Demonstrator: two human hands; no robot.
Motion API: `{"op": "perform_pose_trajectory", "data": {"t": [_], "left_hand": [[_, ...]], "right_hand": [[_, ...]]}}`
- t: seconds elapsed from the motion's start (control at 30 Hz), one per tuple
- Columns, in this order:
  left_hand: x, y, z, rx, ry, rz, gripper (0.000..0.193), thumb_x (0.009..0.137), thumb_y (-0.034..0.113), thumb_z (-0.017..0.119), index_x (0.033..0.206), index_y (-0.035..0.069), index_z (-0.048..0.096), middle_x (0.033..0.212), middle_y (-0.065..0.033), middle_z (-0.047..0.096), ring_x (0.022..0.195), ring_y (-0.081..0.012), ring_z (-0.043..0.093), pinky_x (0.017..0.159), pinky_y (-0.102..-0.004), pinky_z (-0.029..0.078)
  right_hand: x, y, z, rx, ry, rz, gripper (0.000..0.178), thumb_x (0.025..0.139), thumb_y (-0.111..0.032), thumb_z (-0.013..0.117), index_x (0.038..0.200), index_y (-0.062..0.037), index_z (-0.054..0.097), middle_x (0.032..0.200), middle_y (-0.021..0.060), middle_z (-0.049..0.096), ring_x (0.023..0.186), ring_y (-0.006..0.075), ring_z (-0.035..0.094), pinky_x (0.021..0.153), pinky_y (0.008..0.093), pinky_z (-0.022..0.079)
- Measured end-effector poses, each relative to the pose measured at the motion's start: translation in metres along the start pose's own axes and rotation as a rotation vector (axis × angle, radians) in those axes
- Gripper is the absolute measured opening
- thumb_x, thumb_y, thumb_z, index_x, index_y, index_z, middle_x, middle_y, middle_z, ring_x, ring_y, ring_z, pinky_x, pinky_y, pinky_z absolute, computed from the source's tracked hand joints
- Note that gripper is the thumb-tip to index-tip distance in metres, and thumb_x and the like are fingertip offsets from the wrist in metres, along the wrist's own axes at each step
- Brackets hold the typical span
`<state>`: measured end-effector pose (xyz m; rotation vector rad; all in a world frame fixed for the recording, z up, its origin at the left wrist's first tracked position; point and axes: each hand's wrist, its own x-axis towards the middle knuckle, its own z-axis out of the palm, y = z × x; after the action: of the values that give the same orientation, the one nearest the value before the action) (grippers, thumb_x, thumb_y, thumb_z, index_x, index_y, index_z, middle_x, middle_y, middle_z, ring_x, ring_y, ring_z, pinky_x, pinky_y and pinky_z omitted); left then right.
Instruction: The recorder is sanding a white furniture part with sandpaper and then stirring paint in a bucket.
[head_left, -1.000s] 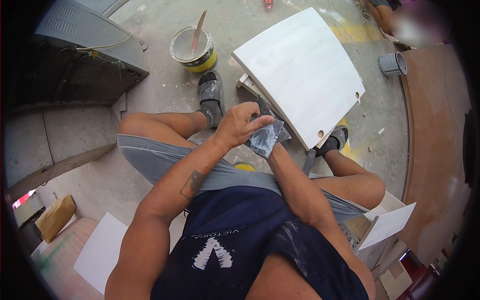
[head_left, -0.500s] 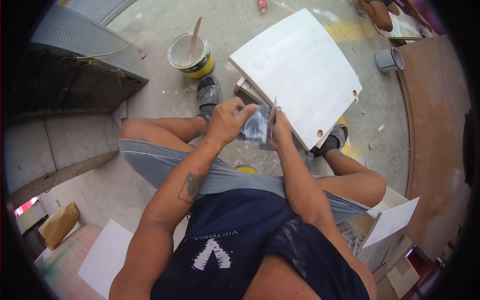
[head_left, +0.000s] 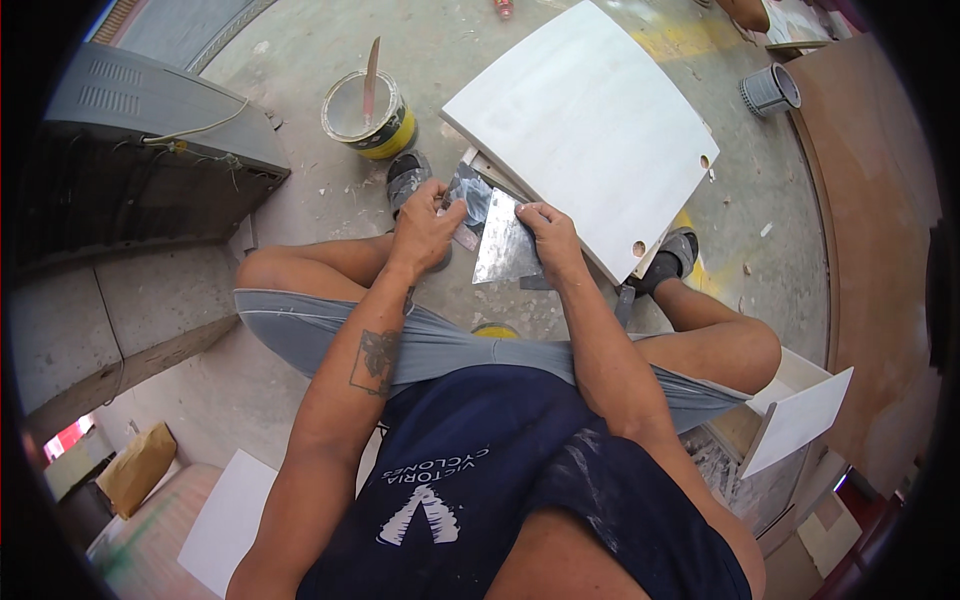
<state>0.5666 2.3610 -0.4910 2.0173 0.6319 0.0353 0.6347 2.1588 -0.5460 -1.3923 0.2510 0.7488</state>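
I sit with knees spread on a concrete floor. My right hand (head_left: pixel 551 237) grips a wide metal scraper blade (head_left: pixel 506 250) by its upper right edge, the blade hanging downward. My left hand (head_left: pixel 425 228) holds a second, smaller putty knife (head_left: pixel 470 195) smeared with grey filler, just left of the blade and touching it. Both hands are at the near edge of a large white board (head_left: pixel 580 125) with two round holes near its right edge; the board rests tilted in front of me, above my feet.
A yellow-banded bucket of putty (head_left: pixel 365 115) with a stick in it stands at the upper left. A dark grey cabinet (head_left: pixel 140 150) lies left. A brown panel (head_left: pixel 870 220) runs along the right, a small ribbed grey cup (head_left: pixel 768 90) beyond the board. White sheets (head_left: pixel 800 420) lie beside me.
My hands moved up and apart from a bunched grip near my lap; the wide blade now hangs free in my right hand while the left holds the smaller knife against it.
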Motion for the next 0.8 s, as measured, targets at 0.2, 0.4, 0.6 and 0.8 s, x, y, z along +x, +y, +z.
{"op": "perform_pose_trajectory", "data": {"t": [0.2,0.4,0.6,0.8], "left_hand": [[-0.008,-0.005,0.006,-0.119,-0.117,0.120,0.021,0.089,0.014,0.074,0.102,0.000,0.068,0.085,-0.0029,0.068,0.075,-0.0087,0.059,0.068,-0.0267,0.049],[-0.011,-0.025,0.013,-0.132,-0.199,0.046,0.036,0.085,0.017,0.076,0.114,-0.003,0.066,0.099,-0.0179,0.073,0.087,-0.0248,0.071,0.081,-0.0359,0.053],[-0.017,0.005,0.004,-0.521,-0.353,-0.381,0.047,0.094,0.008,0.067,0.136,0.001,0.049,0.113,-0.0074,0.066,0.098,-0.0136,0.066,0.081,-0.0280,0.057],[-0.011,-0.004,0.000,-0.758,-0.440,-0.420,0.046,0.096,0.010,0.065,0.138,0.002,0.048,0.113,-0.0072,0.065,0.100,-0.0161,0.066,0.083,-0.0308,0.058]], "right_hand": [[0.001,0.003,-0.001,0.026,-0.031,-0.005,0.022,0.090,-0.021,0.070,0.097,-0.0001,0.072,0.083,0.0032,0.069,0.071,0.0097,0.061,0.065,0.0272,0.049],[0.001,0.010,-0.001,0.055,-0.068,0.047,0.021,0.090,-0.021,0.069,0.095,-0.0013,0.073,0.083,0.0022,0.069,0.072,0.0091,0.061,0.067,0.0260,0.049],[0.004,-0.001,-0.006,-0.098,-0.090,-0.039,0.022,0.092,-0.024,0.069,0.096,-0.0025,0.072,0.082,0.0004,0.067,0.071,0.0074,0.059,0.066,0.0248,0.047],[0.005,-0.017,-0.006,0.014,-0.078,-0.064,0.021,0.088,-0.021,0.073,0.098,-0.0026,0.072,0.080,0.0002,0.066,0.071,0.0074,0.058,0.065,0.0247,0.047]]}}
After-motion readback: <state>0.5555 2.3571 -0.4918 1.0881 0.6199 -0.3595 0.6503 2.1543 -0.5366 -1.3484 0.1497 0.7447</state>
